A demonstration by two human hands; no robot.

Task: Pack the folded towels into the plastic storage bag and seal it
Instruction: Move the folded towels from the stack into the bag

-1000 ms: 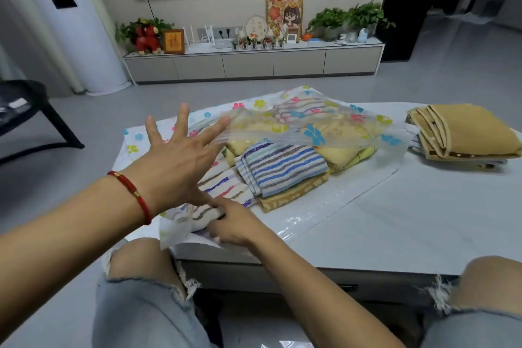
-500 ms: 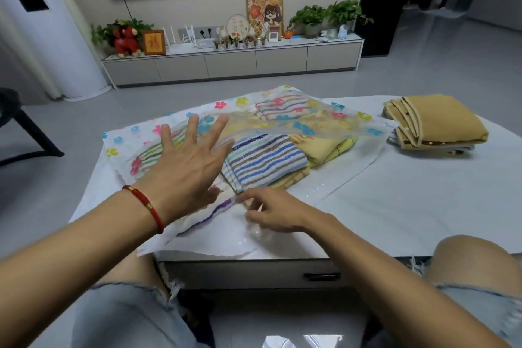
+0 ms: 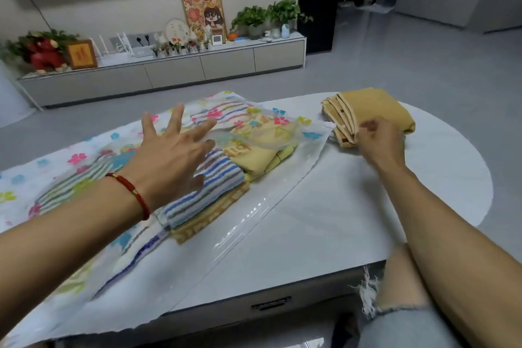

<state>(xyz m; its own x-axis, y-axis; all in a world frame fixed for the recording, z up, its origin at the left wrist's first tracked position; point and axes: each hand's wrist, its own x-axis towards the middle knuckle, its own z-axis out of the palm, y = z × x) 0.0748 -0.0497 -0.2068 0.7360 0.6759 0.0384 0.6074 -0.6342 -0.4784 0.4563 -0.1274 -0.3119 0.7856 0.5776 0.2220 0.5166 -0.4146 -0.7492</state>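
Note:
A clear plastic storage bag [image 3: 271,200] with coloured flower prints lies across the white table [image 3: 353,206], its mouth open toward the right. Inside are several folded towels: a blue-striped one [image 3: 214,186], yellow ones [image 3: 254,155] and a green-striped one [image 3: 70,186]. My left hand [image 3: 172,158], fingers spread, hovers over the bag's upper sheet, whose edge [image 3: 271,138] is raised. My right hand [image 3: 378,141] pinches the near edge of a folded mustard towel stack [image 3: 375,107] lying outside the bag at the table's far right.
The table's rounded right end [image 3: 474,183] and front edge with a drawer handle [image 3: 271,304] are close to my knees [image 3: 395,291]. A low TV cabinet [image 3: 169,73] with plants and frames stands beyond on the grey floor.
My right hand left the bag's near edge and moved right to the mustard towel stack, closing on its edge. My left hand stayed over the bag. The view shifted left.

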